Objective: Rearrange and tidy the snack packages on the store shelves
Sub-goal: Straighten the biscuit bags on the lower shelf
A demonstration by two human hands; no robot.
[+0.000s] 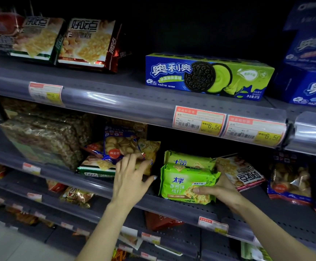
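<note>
A green soda cracker pack (183, 183) lies on the middle shelf (172, 206), with a second green pack (188, 159) behind it. My right hand (219, 189) grips the front pack's right end, thumb across its face. My left hand (129, 178) reaches with spread fingers to a loose pile of packs: a blue biscuit bag (119, 143), a yellow bag (149, 147) and a green-edged cracker pack (95, 169). Its fingertips touch the pile without gripping anything.
A green Oreo box (208, 76) lies on the upper shelf, blue Oreo boxes (308, 80) to its right, cracker bags (89, 44) to its left. A white cracker pack (242, 172) leans beside the green packs. Nut bags (45, 136) fill the middle shelf's left. More snacks sit on lower shelves.
</note>
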